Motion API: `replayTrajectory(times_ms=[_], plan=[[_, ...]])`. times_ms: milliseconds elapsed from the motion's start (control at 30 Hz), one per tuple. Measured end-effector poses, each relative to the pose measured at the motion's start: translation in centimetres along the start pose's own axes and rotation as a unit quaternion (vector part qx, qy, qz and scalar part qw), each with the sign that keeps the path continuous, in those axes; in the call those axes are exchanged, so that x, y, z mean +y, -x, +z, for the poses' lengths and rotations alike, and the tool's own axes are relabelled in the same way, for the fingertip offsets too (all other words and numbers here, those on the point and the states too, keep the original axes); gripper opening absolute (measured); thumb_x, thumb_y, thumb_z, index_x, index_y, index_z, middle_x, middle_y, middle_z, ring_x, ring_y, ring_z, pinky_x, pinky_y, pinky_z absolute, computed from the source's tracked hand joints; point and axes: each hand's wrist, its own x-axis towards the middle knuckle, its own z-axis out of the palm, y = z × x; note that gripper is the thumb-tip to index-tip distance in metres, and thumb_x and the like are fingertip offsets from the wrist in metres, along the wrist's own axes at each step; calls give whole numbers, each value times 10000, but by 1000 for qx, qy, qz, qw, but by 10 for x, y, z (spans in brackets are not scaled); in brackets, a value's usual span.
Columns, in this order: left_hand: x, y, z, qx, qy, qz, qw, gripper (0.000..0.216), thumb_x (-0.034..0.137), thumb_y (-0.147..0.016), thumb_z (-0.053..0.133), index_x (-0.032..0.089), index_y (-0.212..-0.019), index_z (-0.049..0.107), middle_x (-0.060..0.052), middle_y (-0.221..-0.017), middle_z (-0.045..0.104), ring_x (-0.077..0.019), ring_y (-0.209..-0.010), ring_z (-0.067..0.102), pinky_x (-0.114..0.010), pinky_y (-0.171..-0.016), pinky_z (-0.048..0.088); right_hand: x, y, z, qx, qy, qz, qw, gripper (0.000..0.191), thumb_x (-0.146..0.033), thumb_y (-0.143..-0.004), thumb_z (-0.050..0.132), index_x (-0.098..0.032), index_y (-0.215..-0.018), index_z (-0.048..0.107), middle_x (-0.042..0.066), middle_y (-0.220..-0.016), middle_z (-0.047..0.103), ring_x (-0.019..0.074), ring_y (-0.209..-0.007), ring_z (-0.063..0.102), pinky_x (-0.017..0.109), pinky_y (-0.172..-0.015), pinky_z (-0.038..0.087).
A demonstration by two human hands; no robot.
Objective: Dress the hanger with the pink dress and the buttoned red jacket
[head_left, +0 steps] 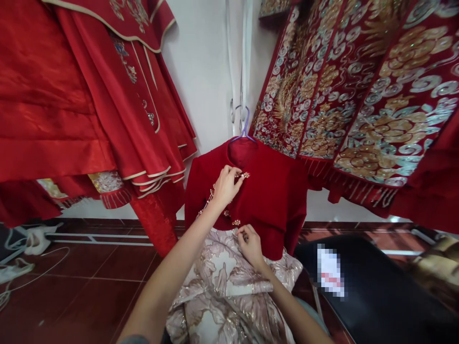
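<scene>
A dark red velvet jacket [272,191] hangs upright on a purple hanger [245,129] in front of me. My left hand [228,185] is at its upper front, thumb and fingers closed on a gold and pearl button [245,175] below the collar. Lower down, my right hand [250,243] has its fingers curled together by the jacket's bottom edge; what they hold, if anything, is hidden. Just above it sits another beaded button [236,222], and a further one [226,213] lies to its left. A beaded trim [206,203] runs partly behind my left wrist.
Shiny floral fabric [229,286] lies below the jacket, under my forearms. Red garments [103,95] hang at left, heavily embroidered ones [358,105] at right. White straps [244,57] drop to the hanger. A black seat [373,277] stands right; pale shoes [37,241] are at left.
</scene>
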Motion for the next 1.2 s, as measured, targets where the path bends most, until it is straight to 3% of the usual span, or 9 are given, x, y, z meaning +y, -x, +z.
replayTrajectory(times_ms=[267,367,467,600,700,767,867,933,1200], plan=[[-2,-35,-16,-127,-172,225,951,63,205,-842,556,184,-852,614,-48,-853,581,-217,-915,530,-504,-1045,329,0,0,1,-1,-8,2,1000,168,-147,-822,447,-189,-733,583,14,-775,555,141,-654,557,248,-633,439],[-3,-36,-20,-134,-224,295,919,159,167,-888,446,184,-870,603,-15,-758,564,-188,-840,537,-548,-1136,183,-3,4,1,-4,-3,-1,1000,174,-141,-821,443,-181,-729,586,15,-768,550,138,-648,550,253,-630,440],[-4,-35,-19,-110,-264,314,905,228,157,-916,374,175,-894,600,-13,-740,559,-184,-825,542,-537,-1161,131,-28,-7,-7,71,-1,-39,997,166,-154,-836,436,-184,-785,590,55,-878,580,178,-823,581,307,-755,469],[-7,-36,-17,-96,-292,282,909,247,220,-942,342,146,-961,577,-47,-869,594,-190,-863,568,-504,-1136,193,-96,-72,-22,171,-93,-82,977,251,-240,-911,387,-183,-1122,512,125,-1182,569,198,-1105,543,376,-970,426],[-10,-40,-20,-117,-354,222,901,258,176,-915,344,109,-976,586,-108,-940,619,-220,-904,579,-440,-1025,325,-138,-129,-25,105,-114,-49,987,398,-368,-941,337,-147,-1259,428,164,-1291,530,210,-1183,521,384,-1005,409],[-12,-40,-24,-152,-408,173,883,271,142,-882,358,94,-921,622,-142,-914,643,-240,-885,591,-419,-963,351,-148,-147,-23,58,-26,-11,998,546,-452,-933,327,-76,-1323,396,232,-1409,410,290,-1354,337,466,-1086,292],[-18,-33,-28,-197,-465,108,856,303,115,-840,378,83,-841,679,-162,-850,678,-246,-828,610,-420,-980,315,-139,-141,-24,36,130,60,989,854,-545,-870,416,91,-1402,214,359,-1482,162,421,-1412,99,562,-1105,159],[-22,-27,-30,-205,-484,70,848,333,83,-814,377,89,-840,709,-156,-816,698,-258,-862,615,-435,-1031,253,-124,-128,-35,43,217,82,972,971,-538,-821,497,138,-1408,122,394,-1464,147,459,-1394,122,571,-1095,161],[-27,-39,-35,-223,-536,-62,812,397,104,-797,401,105,-1029,723,-183,-999,713,-365,-1184,487,-538,-1071,47,-90,-134,-127,124,438,6,890,805,-462,-855,464,98,-1384,231,354,-1385,339,440,-1311,292,543,-1064,204]])
